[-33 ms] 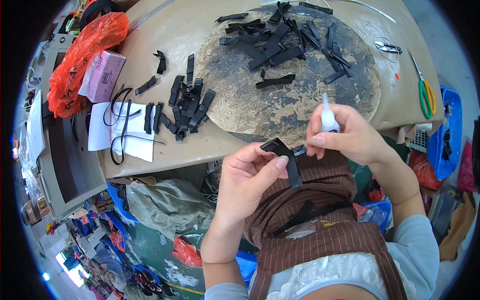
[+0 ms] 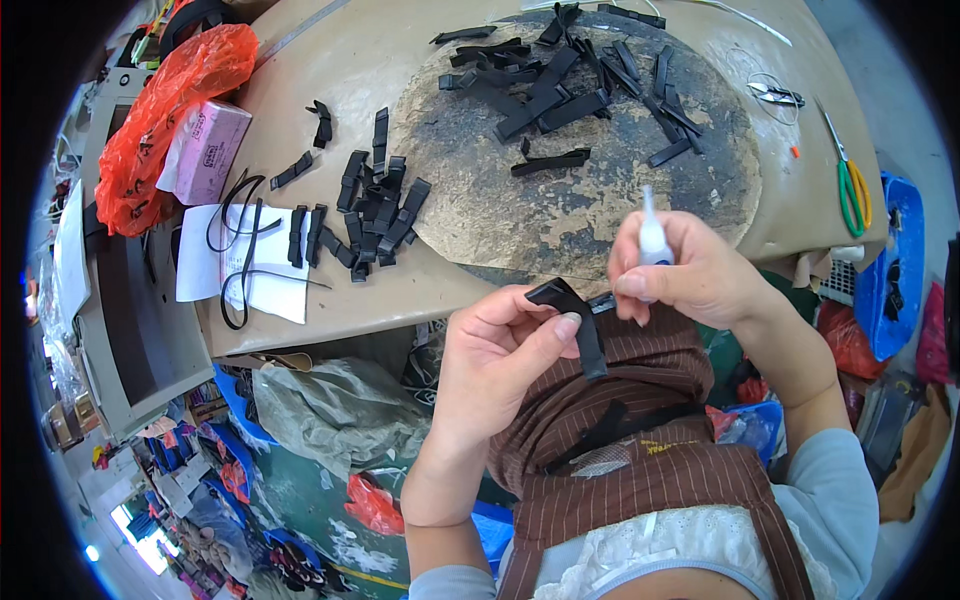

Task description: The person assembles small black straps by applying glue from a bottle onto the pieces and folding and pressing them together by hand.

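My left hand (image 2: 500, 355) is closed on a folded black ribbon strip (image 2: 588, 345), pinched between thumb and fingers, with one end hanging down. My right hand (image 2: 690, 265) grips a small white squeeze bottle (image 2: 654, 243), its narrow nozzle pointing up and away from me. The fingertips of that hand are beside a short dark end sticking out from the ribbon; whether they touch it I cannot tell. Both hands are above my lap, just in front of the table edge. Beyond them, a lone black ribbon bow (image 2: 552, 163) lies on a round worn board (image 2: 690, 215).
Several black ribbon bows (image 2: 555, 100) are heaped on the board, others (image 2: 385, 205) left of it. Green-and-orange scissors (image 2: 850, 195) and small snips (image 2: 776, 95) lie right. White paper (image 2: 210, 260) with black cord, a pink box (image 2: 212, 150) and a red plastic bag (image 2: 180, 120) are left.
Both hands have shifted very slightly: the ribbon a little to the right, the bottle's nozzle a touch to the left. Each hand keeps its hold.
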Demonstrator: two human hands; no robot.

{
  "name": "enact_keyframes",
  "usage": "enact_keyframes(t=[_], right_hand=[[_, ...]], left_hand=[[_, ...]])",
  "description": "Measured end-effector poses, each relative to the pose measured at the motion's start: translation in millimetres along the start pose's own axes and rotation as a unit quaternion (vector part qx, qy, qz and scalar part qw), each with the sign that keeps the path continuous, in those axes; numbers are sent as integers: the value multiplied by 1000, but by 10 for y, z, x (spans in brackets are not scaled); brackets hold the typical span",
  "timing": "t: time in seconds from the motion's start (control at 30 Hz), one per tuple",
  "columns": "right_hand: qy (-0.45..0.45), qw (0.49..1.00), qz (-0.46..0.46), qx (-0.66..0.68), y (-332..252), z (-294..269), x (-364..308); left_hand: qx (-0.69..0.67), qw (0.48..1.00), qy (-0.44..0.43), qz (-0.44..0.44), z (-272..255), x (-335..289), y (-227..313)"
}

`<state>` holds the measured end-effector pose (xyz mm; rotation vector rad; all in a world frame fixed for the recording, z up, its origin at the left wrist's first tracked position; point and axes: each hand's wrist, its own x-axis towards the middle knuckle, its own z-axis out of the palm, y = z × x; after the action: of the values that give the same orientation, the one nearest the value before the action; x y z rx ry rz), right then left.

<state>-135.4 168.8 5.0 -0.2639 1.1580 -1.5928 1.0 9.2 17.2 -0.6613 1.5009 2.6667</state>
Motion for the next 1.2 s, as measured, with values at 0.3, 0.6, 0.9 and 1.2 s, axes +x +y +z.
enact_keyframes(t=[0.3,0.6,0.9,1.2], right_hand=[[-89,988,110,-60,-143,46,120],[-38,989,89,-112,-151,61,77],[-32,989,107,-100,-204,88,77],[-43,978,83,-189,-247,73,64]], left_hand=[[43,999,-21,-8,84,21,70],[96,995,-32,-10,26,52,96],[-116,972,-149,-138,-296,227,-63],[72,995,-62,-10,-32,117,-34]])
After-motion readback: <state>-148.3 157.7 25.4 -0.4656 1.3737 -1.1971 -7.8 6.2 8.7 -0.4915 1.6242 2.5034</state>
